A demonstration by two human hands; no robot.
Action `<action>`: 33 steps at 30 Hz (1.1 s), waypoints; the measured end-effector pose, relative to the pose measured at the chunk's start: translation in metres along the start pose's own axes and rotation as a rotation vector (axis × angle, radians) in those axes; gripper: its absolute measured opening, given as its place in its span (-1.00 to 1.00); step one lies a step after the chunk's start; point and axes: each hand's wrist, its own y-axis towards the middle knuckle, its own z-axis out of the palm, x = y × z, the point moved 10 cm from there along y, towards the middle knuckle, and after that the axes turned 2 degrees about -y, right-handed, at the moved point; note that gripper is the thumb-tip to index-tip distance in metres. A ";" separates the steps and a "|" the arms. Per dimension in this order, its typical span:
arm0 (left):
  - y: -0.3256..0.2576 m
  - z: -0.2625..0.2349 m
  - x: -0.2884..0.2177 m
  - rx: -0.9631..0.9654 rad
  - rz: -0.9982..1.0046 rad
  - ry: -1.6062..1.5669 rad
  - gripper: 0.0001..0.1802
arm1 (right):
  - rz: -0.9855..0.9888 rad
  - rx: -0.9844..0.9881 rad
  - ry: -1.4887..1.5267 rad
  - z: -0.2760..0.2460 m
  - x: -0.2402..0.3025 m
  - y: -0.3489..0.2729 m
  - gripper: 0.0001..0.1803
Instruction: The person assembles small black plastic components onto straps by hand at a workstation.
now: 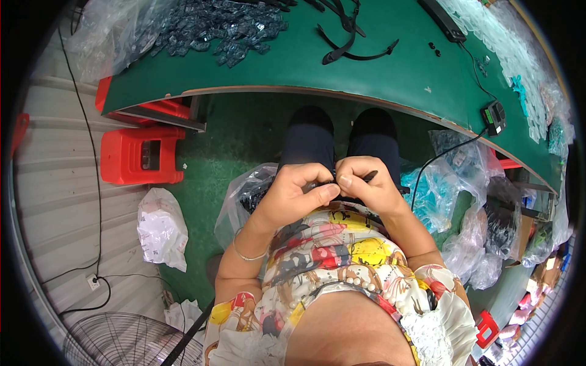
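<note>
Close together over my lap, my left hand (300, 192) and my right hand (368, 184) both pinch a small black strap-like piece (370, 176). Thumbs and forefingers nearly meet on it. One dark end sticks out past my right fingers, and the rest is mostly covered by my fingers, so its exact kind is unclear. Similar black straps (351, 53) lie on the green table (256, 76) ahead of me. Beside my left forearm, a clear plastic bag (229, 210) holds small dark pieces.
Dark translucent pieces (226, 30) are heaped at the table's far left. Clear pieces (519, 67) cover its right side, near a corded black device (493, 116). A red stool (140, 155) and white bag (162, 226) stand left; filled plastic bags (436, 189) lie right. A fan (128, 341) is lower left.
</note>
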 end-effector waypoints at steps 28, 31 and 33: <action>-0.003 -0.001 0.019 0.031 -0.161 -0.164 -0.79 | -0.275 -0.052 -0.364 -0.011 0.029 -0.002 -0.71; -0.002 0.001 0.013 0.029 -0.143 -0.162 -0.79 | -0.160 -0.089 -0.301 -0.019 0.021 -0.003 -0.71; 0.000 0.003 0.011 0.037 -0.155 -0.200 -0.79 | -0.164 -0.106 -0.191 -0.019 0.021 -0.002 -0.71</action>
